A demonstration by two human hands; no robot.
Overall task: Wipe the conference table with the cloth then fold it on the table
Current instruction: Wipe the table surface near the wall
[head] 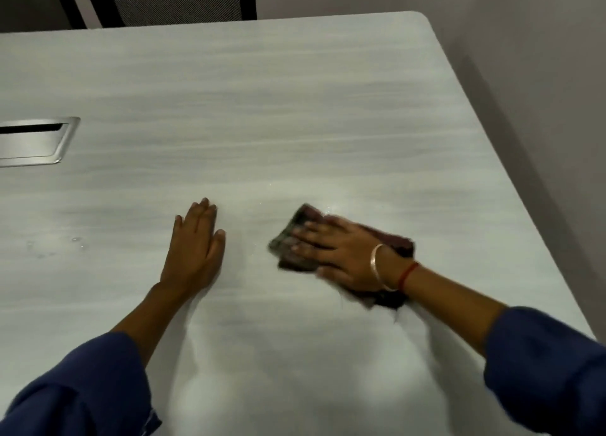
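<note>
Nearest the camera, your two dark blue fabric sleeves, left [75,386] and right [551,363], entered from the bottom corners. They reached over the pale grey wood-grain conference table [295,107].

Your left hand [195,248] lay flat on the bare tabletop near the middle of the near side, fingers [203,216] straight and close together, holding nothing. Your right hand [341,255], with a thin metal bangle [377,265] and a red thread [408,273] at the wrist, pressed down on the bunched dark maroon and green cloth [306,216]. The cloth sat toward the table's right edge, well short of it.

The likely risks, as a judgement:
- Only a flat palm held the cloth, so a fast stroke could let it slide out or bunch further.
- A stroke carried too far right could push it off the right edge.
- Small wet spots [77,239] toward the left edge could go unwiped.
- The recessed silver metal cable hatch [36,142] at the left edge could snag the cloth.

The right fingers [308,238] lay straight and slightly spread on top of the cloth, not curled round it. Cloth showed beyond the fingertips on the left and behind the wrist on the right. Its edges looked blurred.
</note>
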